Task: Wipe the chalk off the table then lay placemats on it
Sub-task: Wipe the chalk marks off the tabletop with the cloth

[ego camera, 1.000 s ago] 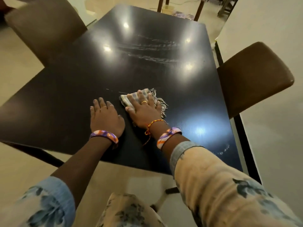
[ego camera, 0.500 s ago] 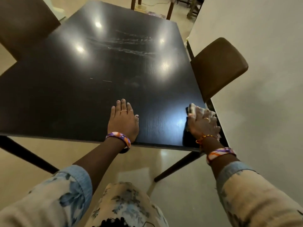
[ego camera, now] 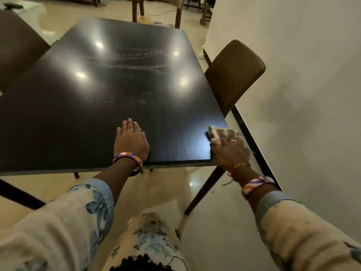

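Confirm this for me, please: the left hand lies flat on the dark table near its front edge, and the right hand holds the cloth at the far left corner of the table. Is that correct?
Not quite. In the head view the right hand holds the cloth at the near right corner of the table, beside the brown chair. The left hand does lie flat near the front edge.

Chalk (ego camera: 136, 61) mid-table (ego camera: 58, 114); cloth (ego camera: 224, 133) at right edge

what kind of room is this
Probably a dining room in a home or small eatery: a dark dining table with brown padded chairs tucked in at its sides, a pale tiled floor, and more chair legs farther back.
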